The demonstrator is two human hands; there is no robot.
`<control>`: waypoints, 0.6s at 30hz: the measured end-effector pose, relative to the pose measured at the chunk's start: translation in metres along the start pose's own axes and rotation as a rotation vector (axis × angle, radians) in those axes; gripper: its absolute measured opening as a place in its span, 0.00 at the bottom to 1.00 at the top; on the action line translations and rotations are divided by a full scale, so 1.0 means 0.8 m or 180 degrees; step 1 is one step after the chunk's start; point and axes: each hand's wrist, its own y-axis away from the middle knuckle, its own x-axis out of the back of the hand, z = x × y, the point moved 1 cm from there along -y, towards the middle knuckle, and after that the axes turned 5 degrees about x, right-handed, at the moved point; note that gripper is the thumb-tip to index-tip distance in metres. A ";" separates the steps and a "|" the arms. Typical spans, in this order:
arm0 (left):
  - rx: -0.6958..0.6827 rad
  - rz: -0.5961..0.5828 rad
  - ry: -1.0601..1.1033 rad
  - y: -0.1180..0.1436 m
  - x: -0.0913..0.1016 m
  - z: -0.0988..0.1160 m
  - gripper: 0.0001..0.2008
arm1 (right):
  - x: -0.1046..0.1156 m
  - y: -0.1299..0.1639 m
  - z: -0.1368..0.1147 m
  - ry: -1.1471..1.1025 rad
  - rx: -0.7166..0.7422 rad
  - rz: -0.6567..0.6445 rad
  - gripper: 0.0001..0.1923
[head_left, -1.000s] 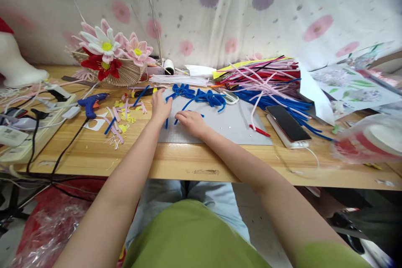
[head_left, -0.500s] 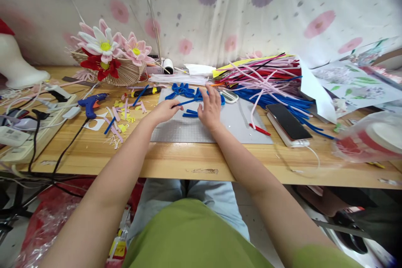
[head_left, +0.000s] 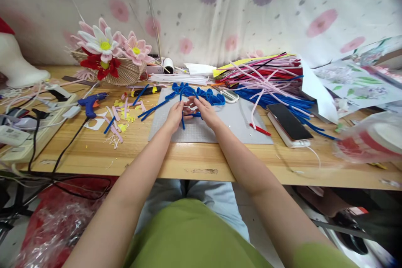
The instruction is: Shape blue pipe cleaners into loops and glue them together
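Note:
A blue pipe cleaner point(head_left: 183, 124) is bent in an arch between my hands, one end hanging below the left fingers. My left hand point(head_left: 175, 116) is closed on it. My right hand point(head_left: 205, 111) pinches its other side, close to the left. Behind my fingers, wavy bent blue pipe cleaners point(head_left: 215, 97) lie on the grey cutting mat point(head_left: 241, 127). Straight blue pipe cleaners point(head_left: 154, 109) stick out past the mat's left edge. Another blue piece lies partly hidden under my fingers.
At left are a blue glue gun point(head_left: 91, 104), yellow and lilac scraps point(head_left: 124, 119) and a power strip point(head_left: 37, 130). Pipe-cleaner flowers point(head_left: 105, 46) stand behind. Pipe-cleaner bundles point(head_left: 266, 75), a phone point(head_left: 289, 121), a red pen point(head_left: 260, 130) and a bagged cup point(head_left: 373, 138) are at right.
My left hand has moved right, close to my right hand. The blue pipe cleaner, straight before, is now bent between them. Straight blue pieces now lie across the mat's left edge.

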 end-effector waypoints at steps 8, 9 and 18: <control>-0.0220 0.0036 -0.0055 0.000 0.002 -0.023 0.10 | -0.018 -0.002 0.024 0.0210 0.0145 -0.0396 0.23; -0.0221 0.0007 -0.0180 0.004 0.002 -0.023 0.10 | -0.020 -0.002 0.025 0.0159 0.0102 -0.0404 0.23; 0.0846 -0.1267 0.0077 0.035 -0.001 -0.015 0.12 | -0.010 0.009 0.009 -0.1102 -0.0750 -0.0438 0.18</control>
